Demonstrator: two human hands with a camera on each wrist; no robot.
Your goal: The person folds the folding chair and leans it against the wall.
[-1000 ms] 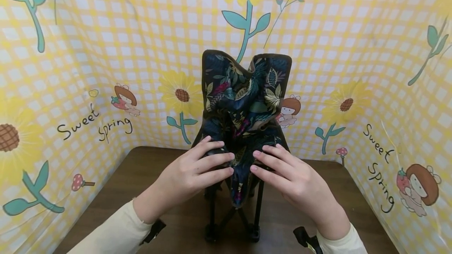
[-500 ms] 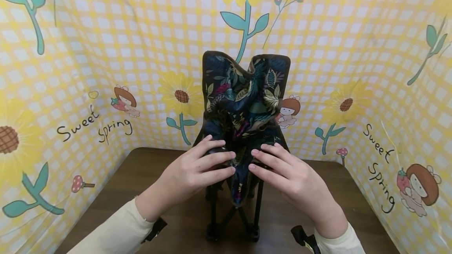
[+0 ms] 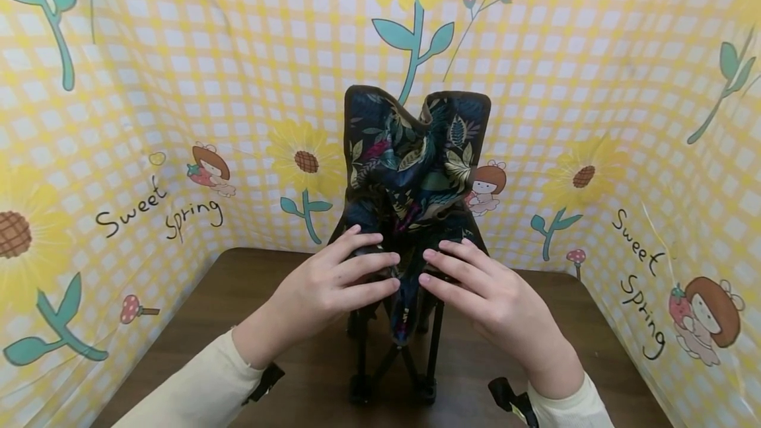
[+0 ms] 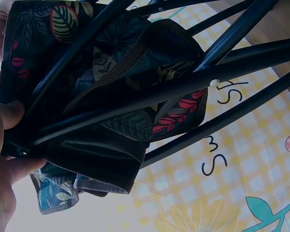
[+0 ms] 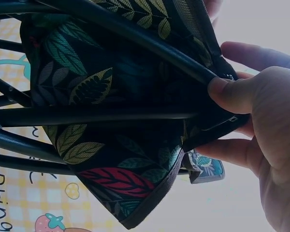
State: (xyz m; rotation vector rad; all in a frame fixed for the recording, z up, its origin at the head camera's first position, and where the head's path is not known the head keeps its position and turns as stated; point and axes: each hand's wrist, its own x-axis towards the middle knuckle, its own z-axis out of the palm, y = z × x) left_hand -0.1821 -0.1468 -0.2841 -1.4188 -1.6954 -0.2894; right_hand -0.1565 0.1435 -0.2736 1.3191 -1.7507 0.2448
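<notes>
Dark leaf-printed fabric [image 3: 410,157] covers the folding chair [image 3: 410,216], which stands upright mid-table [image 3: 238,322] in the head view, its back creased inward, seemingly because the black frame [image 3: 435,342] is only partly spread. The left hand [image 3: 315,289] and right hand [image 3: 496,292] lie over opposite front corners, upper fingers long and slightly bent, tips facing each other. From the left wrist, the thumb [image 4: 12,113] presses beside a tube [image 4: 135,105] and the fingers bend round the corner, gripping it, probably because fabric and metal meet there and give firm purchase. From the right wrist, the thumb [image 5: 227,94] sits on a tube end, fingers round the corner's far side, a matching pinch that likely keeps both sides balanced.
</notes>
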